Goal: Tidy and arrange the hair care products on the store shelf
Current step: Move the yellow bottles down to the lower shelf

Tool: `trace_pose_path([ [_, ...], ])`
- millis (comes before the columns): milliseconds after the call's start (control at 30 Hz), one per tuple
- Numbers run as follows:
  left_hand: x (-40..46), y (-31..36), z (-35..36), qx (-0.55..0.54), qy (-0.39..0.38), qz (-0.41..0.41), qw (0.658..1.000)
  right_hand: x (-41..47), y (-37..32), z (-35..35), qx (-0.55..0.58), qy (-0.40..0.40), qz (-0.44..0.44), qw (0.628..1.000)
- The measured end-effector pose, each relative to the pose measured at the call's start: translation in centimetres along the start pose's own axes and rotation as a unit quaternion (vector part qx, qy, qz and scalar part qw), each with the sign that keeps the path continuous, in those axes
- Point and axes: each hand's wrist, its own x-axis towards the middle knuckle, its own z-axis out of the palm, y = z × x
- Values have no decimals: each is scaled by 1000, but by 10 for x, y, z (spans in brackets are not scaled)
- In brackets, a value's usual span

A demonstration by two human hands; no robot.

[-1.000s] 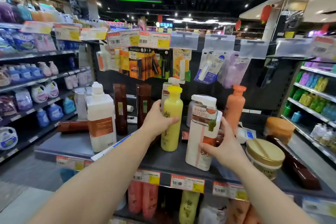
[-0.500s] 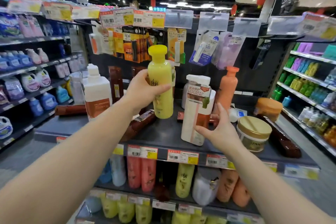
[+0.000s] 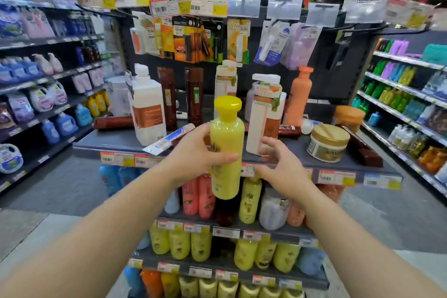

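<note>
My left hand (image 3: 196,152) grips a yellow bottle (image 3: 227,145) with a yellow cap, held upright in front of the dark top shelf (image 3: 338,162). Just right of the bottle, my right hand (image 3: 280,164) is empty with fingers spread, off the tall white pump bottle (image 3: 264,116) that stands on the shelf behind it. Matching yellow bottles (image 3: 250,198) stand on the shelves below.
The top shelf holds a big white bottle (image 3: 146,109), two brown tubes (image 3: 167,97), an orange bottle (image 3: 298,97), a gold-lidded jar (image 3: 327,141), an orange-lidded jar (image 3: 348,116), a fallen tube (image 3: 169,139) and brown items lying flat. Packets hang above. Aisle shelves flank both sides.
My left hand lifted the yellow bottle off the top shelf and brought it down toward me. My right hand let go of the white pump bottle. The view tilted down.
</note>
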Motion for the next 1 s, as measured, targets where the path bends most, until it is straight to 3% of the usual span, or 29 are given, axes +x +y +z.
trace_pose_path([
  [67,-14,-13,5,-1,-6,-13,1000,-18,-2,16,14,-65,28,997],
  [167,-35,-27,10,-10,-14,-22,1000,-43,-7,42,11,-82,42,996],
  [633,-52,-45,33,-58,-48,-34,997,-75,-23,66,9,16,31,999],
  [833,-36,-90,47,31,-140,-33,989,-73,25,57,9,18,43,999],
  [1000,-27,-157,56,151,-87,-61,983,-60,77,49,-10,-1,55,998],
])
